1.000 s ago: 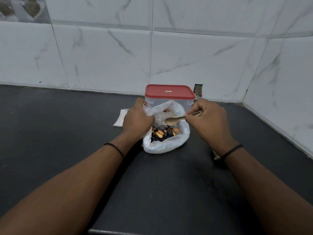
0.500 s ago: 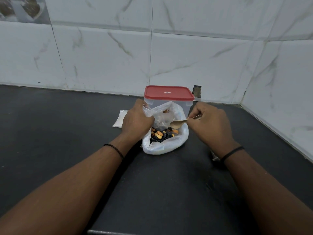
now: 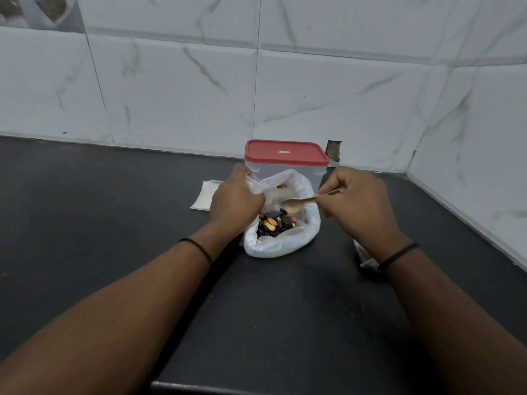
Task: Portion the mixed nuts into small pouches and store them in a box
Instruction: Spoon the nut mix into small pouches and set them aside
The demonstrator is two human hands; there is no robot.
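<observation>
Pinching the wooden spoon [image 3: 296,205] handle in the right hand [image 3: 356,206], left hand [image 3: 235,199] gripping the limp, slippery nut bag [image 3: 281,243] rim, steadying it for scooping.

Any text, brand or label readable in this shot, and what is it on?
Red lid of the clear box: one small white-outlined brand mark near its centre, too small and blurred to read.
Nut bag, spoon, flat pouch on the counter, wall tiles: no text visible.
</observation>
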